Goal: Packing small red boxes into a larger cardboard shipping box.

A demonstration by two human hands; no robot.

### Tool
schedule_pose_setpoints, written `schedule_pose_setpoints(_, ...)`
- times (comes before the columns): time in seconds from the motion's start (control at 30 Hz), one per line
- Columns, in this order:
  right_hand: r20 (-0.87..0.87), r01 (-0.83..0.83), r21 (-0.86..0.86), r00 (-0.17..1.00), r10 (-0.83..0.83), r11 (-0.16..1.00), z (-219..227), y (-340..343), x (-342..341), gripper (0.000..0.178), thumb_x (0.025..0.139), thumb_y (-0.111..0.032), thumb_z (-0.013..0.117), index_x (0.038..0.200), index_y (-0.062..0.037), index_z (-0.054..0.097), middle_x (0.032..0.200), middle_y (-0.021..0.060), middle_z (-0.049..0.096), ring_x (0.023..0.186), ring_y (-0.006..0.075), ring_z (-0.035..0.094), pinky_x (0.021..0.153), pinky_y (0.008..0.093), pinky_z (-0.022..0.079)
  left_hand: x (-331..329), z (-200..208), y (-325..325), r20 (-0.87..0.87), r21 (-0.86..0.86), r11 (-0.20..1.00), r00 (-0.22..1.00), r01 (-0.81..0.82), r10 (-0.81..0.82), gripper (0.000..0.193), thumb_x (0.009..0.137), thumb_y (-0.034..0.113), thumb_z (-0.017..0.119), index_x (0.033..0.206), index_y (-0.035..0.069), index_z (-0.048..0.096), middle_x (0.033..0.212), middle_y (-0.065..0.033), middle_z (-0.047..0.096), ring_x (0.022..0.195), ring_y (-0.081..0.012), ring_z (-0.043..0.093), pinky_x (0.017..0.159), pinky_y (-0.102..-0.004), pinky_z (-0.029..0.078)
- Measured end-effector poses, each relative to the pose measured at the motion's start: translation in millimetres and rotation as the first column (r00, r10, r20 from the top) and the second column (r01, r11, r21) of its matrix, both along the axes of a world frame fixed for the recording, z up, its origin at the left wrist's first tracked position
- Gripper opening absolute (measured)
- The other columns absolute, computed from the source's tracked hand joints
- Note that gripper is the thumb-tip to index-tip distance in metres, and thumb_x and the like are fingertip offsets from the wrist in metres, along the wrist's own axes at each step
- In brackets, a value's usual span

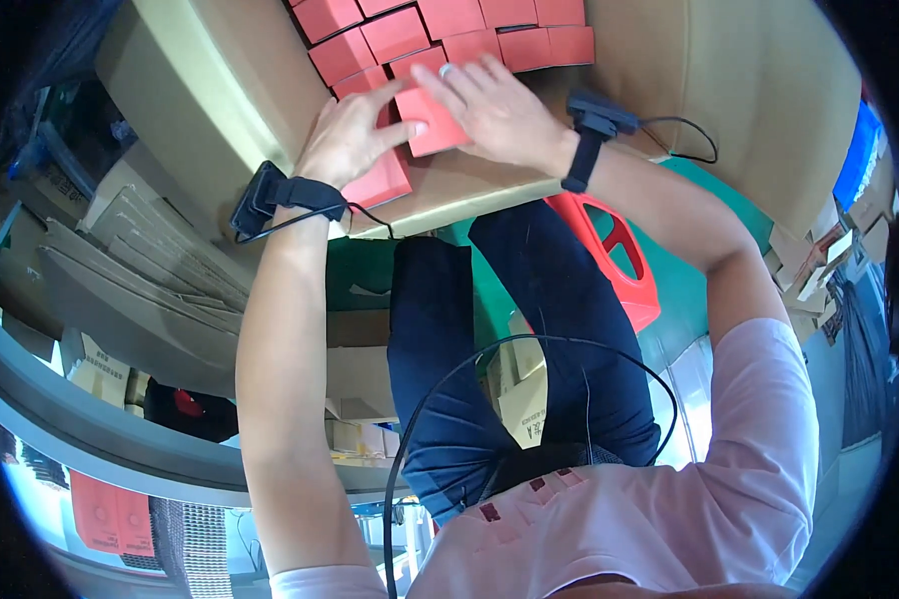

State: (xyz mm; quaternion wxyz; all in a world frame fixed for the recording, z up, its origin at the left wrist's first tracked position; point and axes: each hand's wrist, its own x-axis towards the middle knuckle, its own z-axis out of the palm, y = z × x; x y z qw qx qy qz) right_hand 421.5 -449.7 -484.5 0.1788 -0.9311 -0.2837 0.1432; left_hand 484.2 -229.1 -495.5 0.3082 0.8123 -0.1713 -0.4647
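Observation:
A small red box (432,124) is between my two hands, tilted, over the near part of a large cardboard carton (449,200). My left hand (355,138) grips its left side, the thumb lying across its face. My right hand (499,115) has its fingers over the top and right side of the same box; a ring shows on one finger. Beyond the hands, several red boxes (395,35) stand packed in rows inside the carton. Another red box (382,182) lies under my left hand by the carton's near wall.
Flattened cardboard sheets (150,250) lean at the left. A red plastic stool (634,285) is beside my legs on a green surface (684,200). Straps with small devices and cables are on both wrists, and a black cable (529,337) loops over my lap.

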Motion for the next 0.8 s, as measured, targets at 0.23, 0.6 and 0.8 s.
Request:
schedule_pose_setpoints(0.23, -0.266, 0.016, 0.186, 0.963, 0.035, 0.982, 23.6, -40.5, -14.2, 0.085, 0.057, -0.02, 0.082, 0.131, -0.0031, 0.043, 0.117, 0.0172, 0.049, 0.113, 0.0361, 0.049, 0.093, 0.0416, 0.047, 50.4, -12.6, -27.4, -0.59, 0.495, -0.129, -0.441, -0.859, 0.676, 0.067, 0.095, 0.022, 0.053, 0.147, -0.006, 0.022, 0.147, -0.0289, 0.033, 0.134, -0.037, 0.04, 0.111, -0.0426, 0.033)
schedule_pose_setpoints(0.6, -0.355, 0.112, 0.218, 0.934, -0.028, 0.969, 17.1, -75.6, -38.2, 0.085, 0.06, -0.025, 0.085, 0.132, -0.0061, 0.044, 0.113, 0.0142, 0.049, 0.107, 0.032, 0.052, 0.088, 0.0403, 0.05, -15.5, -132.0, -109.0, -0.513, 0.562, 0.248, -0.098, -0.789, 0.853, 0.08, 0.093, 0.031, 0.054, 0.149, -0.003, 0.007, 0.155, -0.03, 0.007, 0.145, -0.0427, 0.012, 0.117, -0.0524, 0.019)
schedule_pose_setpoints(0.8, -0.329, 0.026, 0.335, 0.94, 0.091, 0.942, 13.0, -50.5, -22.7, 0.083, 0.062, -0.026, 0.083, 0.132, -0.0055, 0.044, 0.113, 0.0149, 0.049, 0.105, 0.0323, 0.052, 0.086, 0.0401, 0.051, 0.7, -161.9, -41.9, -0.347, 0.784, -0.361, -0.838, -0.506, 0.421, 0.076, 0.094, 0.034, 0.045, 0.145, -0.01, 0.01, 0.156, -0.0273, 0.002, 0.146, -0.0392, 0.009, 0.119, -0.0484, 0.014)
